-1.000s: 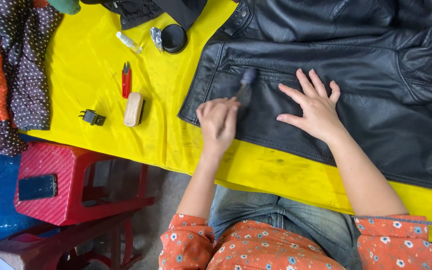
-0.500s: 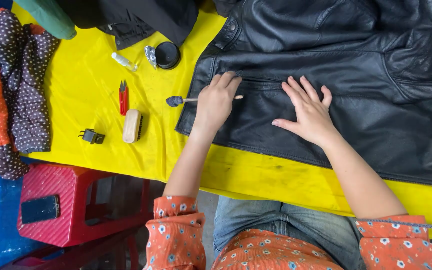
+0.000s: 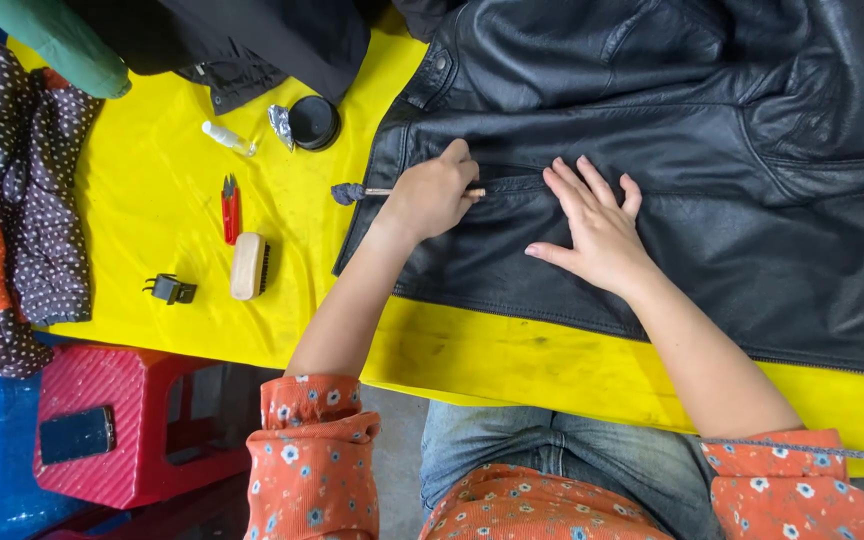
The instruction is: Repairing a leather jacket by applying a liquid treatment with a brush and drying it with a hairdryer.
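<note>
Moved: my left hand (image 3: 434, 195) shifts left along the seam | grip: closed on small brush (image 3: 392, 191), light, stiff, held mid-handle | right hand (image 3: 597, 230) flat, open, beside it on soft black leather jacket (image 3: 732, 150).

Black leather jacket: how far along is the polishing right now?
Done: the polish tin stands open on the yellow cloth. In hand: the left hand holds a small dauber brush, its head off the black leather jacket's edge, while the right hand presses the jacket flat. Left: the wooden brush lies untouched; coverage cannot be judged.
</note>
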